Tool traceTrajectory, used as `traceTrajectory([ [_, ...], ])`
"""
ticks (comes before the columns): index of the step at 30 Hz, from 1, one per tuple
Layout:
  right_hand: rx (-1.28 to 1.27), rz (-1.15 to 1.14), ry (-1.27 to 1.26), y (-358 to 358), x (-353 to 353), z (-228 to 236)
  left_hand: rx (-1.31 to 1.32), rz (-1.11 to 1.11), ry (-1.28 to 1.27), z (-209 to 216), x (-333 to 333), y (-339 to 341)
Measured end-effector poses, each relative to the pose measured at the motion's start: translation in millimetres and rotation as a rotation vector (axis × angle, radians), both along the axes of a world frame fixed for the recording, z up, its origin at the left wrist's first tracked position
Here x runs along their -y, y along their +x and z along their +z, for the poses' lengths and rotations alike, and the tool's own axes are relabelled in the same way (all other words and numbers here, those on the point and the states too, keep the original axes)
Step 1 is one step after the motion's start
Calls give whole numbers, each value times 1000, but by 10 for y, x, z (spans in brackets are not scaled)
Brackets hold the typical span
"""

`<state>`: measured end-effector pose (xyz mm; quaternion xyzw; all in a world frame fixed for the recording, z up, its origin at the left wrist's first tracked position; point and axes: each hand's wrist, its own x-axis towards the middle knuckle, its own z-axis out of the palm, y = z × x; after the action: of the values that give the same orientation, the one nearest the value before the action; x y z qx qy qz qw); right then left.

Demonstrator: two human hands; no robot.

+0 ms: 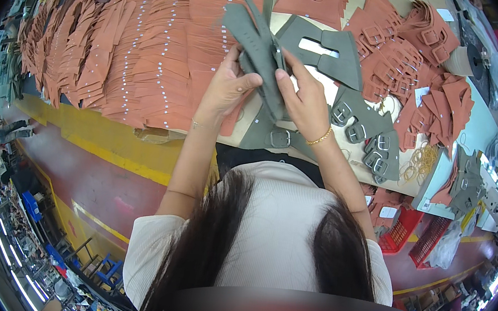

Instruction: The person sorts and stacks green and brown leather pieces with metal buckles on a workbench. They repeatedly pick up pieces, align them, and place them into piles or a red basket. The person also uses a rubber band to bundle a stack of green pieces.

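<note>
Over the table's near edge I hold a small bunch of grey-green leather straps (255, 49) tilted upright between both hands. My left hand (227, 85) grips the bunch from its left side, thumb towards it. On the right edge, my right hand (306, 99) is closed with thumb and fingers on the straps. Just beyond my right hand lies a wide grey-green leather piece (347, 56) with a cut-out. Grey-green buckled straps (352, 109) are spread to the right of that hand. Below the bunch is another grey-green piece with a buckle (280, 137).
Overlapping rows of orange-brown leather pieces (144, 51) cover the table's left side. Orange-brown buckled straps (388, 64) are heaped at the right, near tan rubber bands (421, 163) and a thread spool (461, 61). Red plastic crates (401, 231) stand beneath on the floor.
</note>
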<state>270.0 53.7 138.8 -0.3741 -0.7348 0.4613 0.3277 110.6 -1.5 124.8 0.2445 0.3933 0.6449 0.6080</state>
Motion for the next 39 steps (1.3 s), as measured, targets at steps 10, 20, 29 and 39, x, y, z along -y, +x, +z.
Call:
traceTrajectory([
  [10,-93,-219,231,149,54,-178,-65,-34,-96,133,-54,163],
  [20,-422,-288,-13,199,18,-298,-30,-63,-75,142,-27,194],
  [29,-214,-52,-98,429,-69,-42,-79,-46,-100,6,0,255],
  [39,-141,51,-56,389,1,-51,-112,-26,-84,57,-37,283],
])
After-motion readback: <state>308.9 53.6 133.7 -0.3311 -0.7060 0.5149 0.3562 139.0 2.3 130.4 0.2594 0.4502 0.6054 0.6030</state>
